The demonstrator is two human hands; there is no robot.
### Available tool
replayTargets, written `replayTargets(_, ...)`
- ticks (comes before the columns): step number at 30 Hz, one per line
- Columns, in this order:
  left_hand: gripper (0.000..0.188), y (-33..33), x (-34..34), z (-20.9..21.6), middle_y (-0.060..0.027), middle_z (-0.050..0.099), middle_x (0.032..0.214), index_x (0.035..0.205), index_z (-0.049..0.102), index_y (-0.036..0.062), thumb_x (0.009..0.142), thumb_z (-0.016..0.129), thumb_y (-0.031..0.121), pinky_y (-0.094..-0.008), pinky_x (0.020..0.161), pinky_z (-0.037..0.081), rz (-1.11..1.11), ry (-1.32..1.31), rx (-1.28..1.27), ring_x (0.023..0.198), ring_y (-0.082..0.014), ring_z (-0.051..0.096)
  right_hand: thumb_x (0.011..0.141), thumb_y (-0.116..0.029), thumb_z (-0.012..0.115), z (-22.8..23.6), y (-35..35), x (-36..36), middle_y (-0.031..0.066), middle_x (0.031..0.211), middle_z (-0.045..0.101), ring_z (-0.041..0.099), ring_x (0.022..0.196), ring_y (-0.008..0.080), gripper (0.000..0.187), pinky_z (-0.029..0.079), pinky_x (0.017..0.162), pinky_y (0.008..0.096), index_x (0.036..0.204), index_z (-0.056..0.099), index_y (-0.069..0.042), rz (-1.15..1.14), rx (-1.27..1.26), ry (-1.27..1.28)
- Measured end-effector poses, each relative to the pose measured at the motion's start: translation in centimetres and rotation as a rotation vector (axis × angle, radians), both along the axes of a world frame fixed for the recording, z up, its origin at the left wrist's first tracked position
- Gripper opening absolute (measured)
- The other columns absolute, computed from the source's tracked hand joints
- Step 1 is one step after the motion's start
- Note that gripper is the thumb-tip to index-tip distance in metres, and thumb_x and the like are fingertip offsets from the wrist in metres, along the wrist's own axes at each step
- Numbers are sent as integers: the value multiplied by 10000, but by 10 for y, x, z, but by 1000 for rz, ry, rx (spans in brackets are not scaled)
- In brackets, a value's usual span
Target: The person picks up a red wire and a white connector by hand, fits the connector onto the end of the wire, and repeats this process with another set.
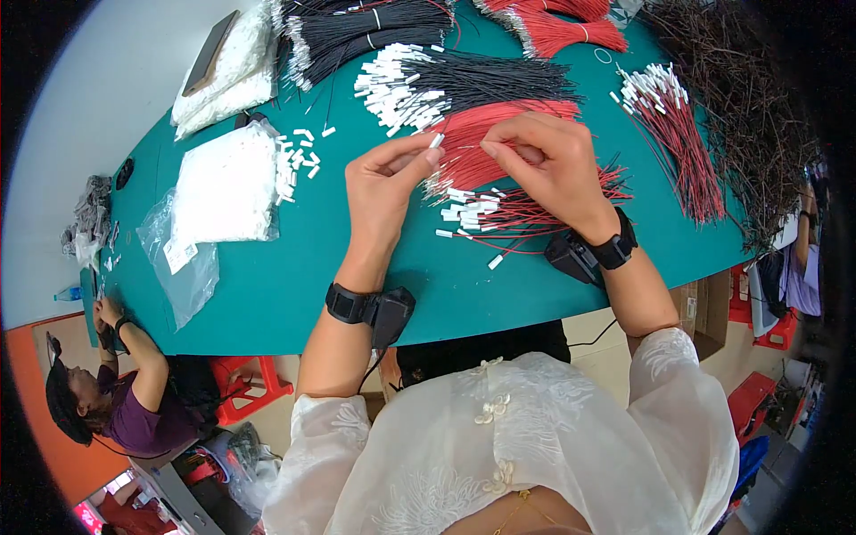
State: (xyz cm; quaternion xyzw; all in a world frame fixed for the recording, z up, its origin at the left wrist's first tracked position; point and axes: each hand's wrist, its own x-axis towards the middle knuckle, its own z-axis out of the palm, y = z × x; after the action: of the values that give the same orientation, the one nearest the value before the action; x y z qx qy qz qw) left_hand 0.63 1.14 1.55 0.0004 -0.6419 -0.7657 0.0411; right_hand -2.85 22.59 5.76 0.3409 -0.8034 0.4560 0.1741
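Note:
My left hand (390, 174) pinches a small white plastic connector housing (436, 140) between thumb and forefinger. To its right, my right hand (544, 160) is closed in a pinch above the red wires; whatever lies between its fingertips is too fine to make out. Beneath and between both hands spreads a bundle of red wires (464, 143) with bare-looking ends towards the left. Nearer me, under my right hand, lies a loose pile of red wires with white housings (473, 209) on their left ends. Loose white housings (299, 160) are scattered left of my left hand.
A green table (357, 312) carries everything. Clear bags of white parts (227, 183) lie at left. Black wires with white housings (490, 80) lie beyond my hands; another red bundle (682, 169) is at right beside a dark wire heap (740, 107). A co-worker (134, 383) sits at left.

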Motion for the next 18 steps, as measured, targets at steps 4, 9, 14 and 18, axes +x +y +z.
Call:
replayTargets(4, 203, 0, -2, -1, -106, 752, 958, 1112, 722, -40, 915, 713, 10, -231, 749, 551, 59, 36, 55, 843, -122, 704, 846, -25, 771, -1, -1, 1, 47, 792, 705, 431, 517, 60, 80, 335, 469, 242, 911, 733, -1, -2, -2, -29)
replayTargets(9, 184, -3, -3, -1, -136, 747, 974, 1105, 708, -45, 932, 691, 14, -251, 757, 567, 43, -80, 175, 832, -149, 710, 831, -31, 789, -3, -1, -1, 41, 787, 705, 428, 515, 61, 97, 337, 470, 241, 910, 740, -3, -6, -7, -49)
replayTargets(14, 174, -2, -3, 0, -144, 743, 995, 1098, 701, -49, 937, 682, 15, -269, 783, 581, 20, -103, 218, 846, -164, 715, 817, -35, 803, -3, -1, -1, 39, 773, 698, 432, 518, 66, 112, 337, 471, 243, 905, 744, -3, 2, -13, -37)
replayTargets(18, 187, -1, -2, -2, -135, 742, 1002, 1106, 698, -54, 929, 690, 8, -274, 796, 583, 12, -74, 134, 872, -166, 719, 812, -31, 805, -2, -2, 0, 39, 772, 695, 444, 521, 75, 110, 342, 474, 245, 894, 738, -2, 2, -15, -11)
